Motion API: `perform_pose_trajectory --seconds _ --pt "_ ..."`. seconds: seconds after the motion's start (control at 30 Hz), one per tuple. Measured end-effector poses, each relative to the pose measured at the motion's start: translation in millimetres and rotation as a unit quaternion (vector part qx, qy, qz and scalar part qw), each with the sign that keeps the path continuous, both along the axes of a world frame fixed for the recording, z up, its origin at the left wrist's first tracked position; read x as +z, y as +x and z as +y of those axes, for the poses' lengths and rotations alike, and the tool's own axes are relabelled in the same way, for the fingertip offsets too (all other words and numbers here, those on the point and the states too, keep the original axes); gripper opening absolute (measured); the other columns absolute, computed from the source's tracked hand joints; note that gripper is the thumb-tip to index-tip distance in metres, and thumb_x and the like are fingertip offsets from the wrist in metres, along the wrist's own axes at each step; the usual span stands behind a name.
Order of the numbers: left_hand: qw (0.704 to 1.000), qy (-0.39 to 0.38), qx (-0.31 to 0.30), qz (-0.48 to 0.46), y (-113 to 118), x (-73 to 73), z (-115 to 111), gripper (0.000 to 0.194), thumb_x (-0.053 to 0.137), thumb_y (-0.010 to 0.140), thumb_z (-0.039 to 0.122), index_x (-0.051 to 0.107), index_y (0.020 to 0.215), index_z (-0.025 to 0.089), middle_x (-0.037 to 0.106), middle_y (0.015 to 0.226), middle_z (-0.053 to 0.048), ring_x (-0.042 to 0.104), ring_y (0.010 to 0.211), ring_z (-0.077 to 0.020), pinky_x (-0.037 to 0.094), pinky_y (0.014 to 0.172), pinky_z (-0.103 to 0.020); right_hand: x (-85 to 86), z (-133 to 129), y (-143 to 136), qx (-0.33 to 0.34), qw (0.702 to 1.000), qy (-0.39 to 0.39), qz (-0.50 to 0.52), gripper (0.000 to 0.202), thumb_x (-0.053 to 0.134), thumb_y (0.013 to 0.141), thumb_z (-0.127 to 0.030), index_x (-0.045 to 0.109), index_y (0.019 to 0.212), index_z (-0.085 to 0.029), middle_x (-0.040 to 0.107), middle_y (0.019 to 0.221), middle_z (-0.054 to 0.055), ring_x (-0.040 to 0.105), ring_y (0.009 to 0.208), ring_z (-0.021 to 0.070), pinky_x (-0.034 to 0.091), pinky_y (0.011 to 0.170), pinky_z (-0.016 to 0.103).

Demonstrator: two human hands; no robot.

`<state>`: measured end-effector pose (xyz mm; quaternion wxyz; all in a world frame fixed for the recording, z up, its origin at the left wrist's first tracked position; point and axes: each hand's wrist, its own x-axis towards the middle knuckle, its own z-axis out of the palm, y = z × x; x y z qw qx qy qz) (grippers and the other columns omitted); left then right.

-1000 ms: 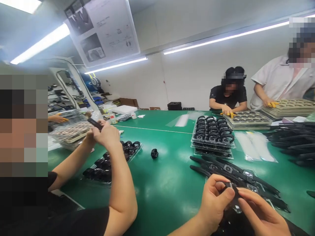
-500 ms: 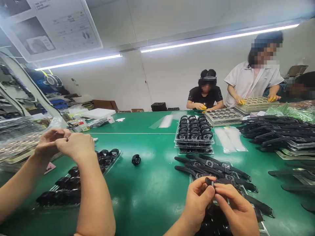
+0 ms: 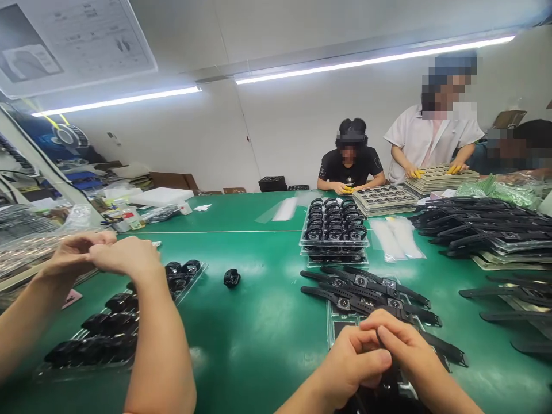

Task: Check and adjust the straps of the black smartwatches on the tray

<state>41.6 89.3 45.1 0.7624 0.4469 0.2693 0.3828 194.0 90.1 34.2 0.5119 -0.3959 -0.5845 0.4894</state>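
My left hand (image 3: 349,365) and my right hand (image 3: 409,348) meet low on the right, fingers closed together around a black watch strap (image 3: 390,380). Most of the strap is covered by my fingers, and the dark pieces below it are partly hidden. Just beyond my hands, smartwatches with open straps (image 3: 361,282) lie across a clear plastic tray (image 3: 334,325). One watch with its strap closed in a loop (image 3: 232,278) sits alone on the green table (image 3: 263,322).
At left, a co-worker's hands (image 3: 107,253) are over a tray of looped watches (image 3: 114,322). Stacked trays of looped watches (image 3: 334,227) stand ahead. More open-strapped watches (image 3: 495,224) lie at right. Across the table, people with yellow finger covers handle stacked trays (image 3: 440,181).
The view has turned slightly right, so the scene sits further left. My fingers have closed further over the strap; its end that stuck up is now mostly hidden.
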Motion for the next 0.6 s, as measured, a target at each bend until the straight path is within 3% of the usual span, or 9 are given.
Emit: perform_pose_trajectory --seconds 0.07,0.13,0.43,0.6 --pt "1.000 -0.024 -0.011 -0.003 0.9 0.8 -0.8 0.049 0.089 0.062 0.055 0.063 0.071 0.014 0.037 0.046 0.010 0.026 0.037 -0.0026 0.015 0.040 -0.021 4.6 2.6 4.0 0.025 0.999 -0.019 0.016 0.039 0.069 0.090 -0.054 0.076 0.070 -0.021 0.060 0.075 0.002 0.059 0.069 0.0172 0.050 0.063 0.026" --pt "0.998 -0.057 -0.023 -0.008 1.7 1.5 -0.5 0.045 0.089 0.062 0.050 0.067 0.077 0.013 0.036 0.045 0.011 0.024 0.037 -0.0020 0.014 0.041 -0.021 7.4 3.6 6.1 0.001 0.998 -0.041 0.044 0.039 0.074 0.087 -0.052 0.073 0.065 -0.020 0.055 0.069 -0.001 0.051 0.059 0.0127 0.044 0.057 0.024" --pt "0.994 -0.095 -0.045 0.008 4.0 0.0 1.8 0.041 0.088 0.061 0.045 0.070 0.076 0.012 0.043 0.050 0.009 0.025 0.041 -0.0018 0.018 0.044 -0.021 7.7 0.3 -1.6 -0.107 0.965 -0.137 0.197 0.039 0.086 0.074 -0.055 0.074 0.080 -0.018 0.049 0.052 -0.007 0.045 0.038 0.0077 0.037 0.038 0.020" --pt "0.993 -0.085 -0.070 0.033 4.7 -0.3 3.4 0.045 0.087 0.059 0.049 0.074 0.077 0.011 0.047 0.051 0.005 0.029 0.045 -0.0041 0.013 0.048 -0.023 10.9 2.9 -1.5 -0.162 0.946 -0.141 0.245 0.042 0.089 0.068 -0.055 0.075 0.083 -0.019 0.047 0.050 -0.007 0.038 0.040 0.0080 0.034 0.032 0.019"
